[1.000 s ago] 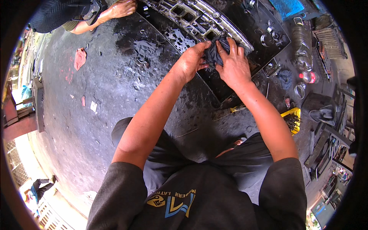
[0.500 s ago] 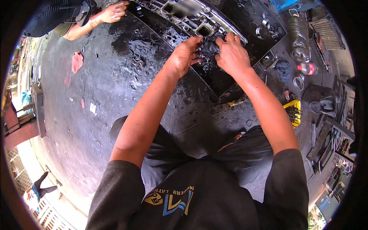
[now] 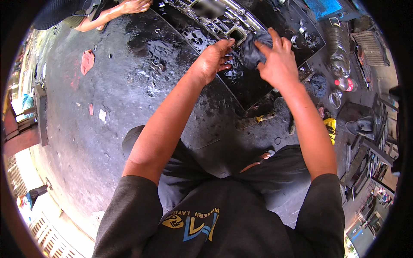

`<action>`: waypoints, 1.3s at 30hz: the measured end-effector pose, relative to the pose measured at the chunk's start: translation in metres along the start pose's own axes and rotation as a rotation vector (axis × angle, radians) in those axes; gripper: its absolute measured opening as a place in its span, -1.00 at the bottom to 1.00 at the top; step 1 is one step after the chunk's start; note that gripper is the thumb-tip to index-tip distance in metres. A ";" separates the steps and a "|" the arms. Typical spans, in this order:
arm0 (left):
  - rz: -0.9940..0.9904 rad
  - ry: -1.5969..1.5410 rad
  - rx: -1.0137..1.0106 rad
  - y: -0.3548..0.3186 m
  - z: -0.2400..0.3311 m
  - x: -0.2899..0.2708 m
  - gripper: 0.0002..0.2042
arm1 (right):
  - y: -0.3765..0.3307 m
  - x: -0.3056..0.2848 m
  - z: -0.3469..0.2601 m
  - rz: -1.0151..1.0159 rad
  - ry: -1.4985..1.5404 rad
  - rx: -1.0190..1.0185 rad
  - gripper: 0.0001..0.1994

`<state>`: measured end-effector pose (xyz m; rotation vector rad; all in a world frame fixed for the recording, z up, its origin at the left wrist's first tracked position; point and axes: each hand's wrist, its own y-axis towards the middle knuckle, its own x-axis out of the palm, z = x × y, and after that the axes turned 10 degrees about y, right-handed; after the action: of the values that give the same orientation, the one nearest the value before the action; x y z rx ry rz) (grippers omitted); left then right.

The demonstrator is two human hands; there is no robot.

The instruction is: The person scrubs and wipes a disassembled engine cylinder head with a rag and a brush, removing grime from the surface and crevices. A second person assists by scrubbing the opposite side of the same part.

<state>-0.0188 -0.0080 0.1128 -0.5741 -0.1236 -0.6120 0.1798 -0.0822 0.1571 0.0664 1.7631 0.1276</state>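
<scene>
A long metal engine casting (image 3: 254, 21) with square openings lies across the dark metal tray (image 3: 247, 96) at the top of the view. My left hand (image 3: 213, 60) is at its near edge, the fingers curled and the fingertips close to a square opening. What these fingers hold, if anything, is too small to make out. My right hand (image 3: 279, 62) grips a dark, oily rag (image 3: 254, 51), bunched under its fingers against the casting's near right part. A flat, holed metal gasket (image 3: 198, 39) lies in the tray left of my left hand.
Another person's hand (image 3: 135, 6) is at the upper left. A dark cloth (image 3: 162, 51) and a pink cloth (image 3: 87, 61) lie on the floor. A yellow-handled scraper (image 3: 264, 117) lies before the tray; a large clear bottle (image 3: 338, 49), a red-labelled bottle (image 3: 345, 84) and a yellow basket (image 3: 330, 129) stand right.
My right hand has moved right and slightly up with the rag, which now shows more fully. My left hand stays near the casting's edge. The other person's hand has shifted up in the view.
</scene>
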 end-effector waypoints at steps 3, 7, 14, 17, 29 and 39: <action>0.009 -0.011 0.020 -0.001 -0.002 0.002 -0.50 | -0.013 0.008 -0.021 -0.062 -0.061 0.032 -0.34; 0.014 -0.008 -0.026 -0.001 0.002 0.005 -0.48 | -0.011 0.014 -0.039 -0.051 -0.079 0.096 -0.31; -0.032 0.038 -0.020 -0.004 0.000 0.009 -0.28 | -0.004 0.023 -0.040 -0.016 -0.039 0.127 -0.60; -0.028 0.038 -0.014 -0.003 -0.001 0.010 -0.25 | -0.001 0.010 -0.030 0.033 0.017 0.034 -0.68; -0.014 0.040 -0.021 -0.003 0.002 0.011 -0.30 | -0.017 -0.001 -0.019 -0.074 -0.101 0.141 -0.37; -0.011 0.016 -0.004 -0.004 0.009 0.012 -0.21 | -0.032 -0.023 0.043 0.122 0.196 0.030 -0.52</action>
<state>-0.0103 -0.0118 0.1256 -0.5729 -0.1102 -0.6279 0.2271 -0.1145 0.1673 0.1893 1.9568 0.2020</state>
